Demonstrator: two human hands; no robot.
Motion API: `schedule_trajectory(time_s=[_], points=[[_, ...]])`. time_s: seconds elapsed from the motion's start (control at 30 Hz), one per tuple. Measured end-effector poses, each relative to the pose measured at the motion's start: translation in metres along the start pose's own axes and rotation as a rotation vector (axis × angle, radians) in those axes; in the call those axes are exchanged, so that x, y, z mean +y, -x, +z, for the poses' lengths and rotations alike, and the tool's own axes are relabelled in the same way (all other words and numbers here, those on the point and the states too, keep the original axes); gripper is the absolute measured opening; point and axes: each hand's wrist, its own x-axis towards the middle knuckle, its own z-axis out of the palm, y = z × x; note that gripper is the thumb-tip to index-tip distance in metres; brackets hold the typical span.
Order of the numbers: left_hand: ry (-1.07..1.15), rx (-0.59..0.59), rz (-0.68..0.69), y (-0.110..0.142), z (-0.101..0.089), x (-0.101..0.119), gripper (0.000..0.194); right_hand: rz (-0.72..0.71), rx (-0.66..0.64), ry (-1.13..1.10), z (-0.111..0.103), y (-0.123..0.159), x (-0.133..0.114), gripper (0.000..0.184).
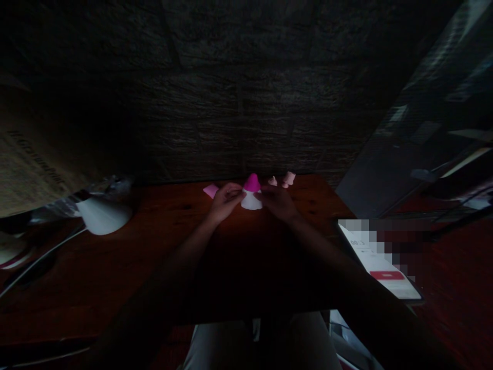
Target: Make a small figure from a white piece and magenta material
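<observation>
On the dark wooden surface (154, 246), the left hand (227, 200) and right hand (278, 201) face each other, each grip partly curled with fingers against opposite sides of a white piece (251, 201) topped by a magenta cone (252, 183), pale pink pieces (288, 178) just beyond the right

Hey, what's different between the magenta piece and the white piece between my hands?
The magenta piece sits on top; the white piece is beneath it. The magenta piece rises to a rounded tip, while the white piece spreads wider at its bottom. Both narrow upward.
</observation>
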Motion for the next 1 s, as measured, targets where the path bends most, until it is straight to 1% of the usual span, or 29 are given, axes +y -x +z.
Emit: schedule_trajectory(time_s=[0.17, 0.3, 0.5, 0.7, 0.87, 1.0], points=[[-0.022, 0.06, 0.0, 0.0, 0.001, 0.001, 0.034, 0.06, 0.019, -0.035, 0.0, -0.002, -0.002, 0.026], [-0.02, 0.084, -0.009, 0.001, 0.004, 0.003, 0.034, 0.081, 0.04, -0.016, 0.0, 0.0, -0.007, 0.024], [-0.023, 0.188, -0.038, 0.002, 0.01, 0.008, 0.031, 0.083, 0.092, -0.02, 0.004, 0.004, -0.011, 0.022], [-0.03, 0.21, -0.022, 0.002, 0.011, 0.007, 0.023, 0.069, 0.095, -0.026, 0.004, 0.003, -0.009, 0.023], [-0.008, 0.222, -0.032, 0.003, 0.01, 0.009, 0.026, 0.076, 0.07, -0.106, 0.003, 0.001, -0.007, 0.025], [0.009, 0.205, -0.044, 0.003, 0.01, 0.011, 0.028, 0.038, 0.049, -0.116, 0.0, -0.001, -0.004, 0.027]])
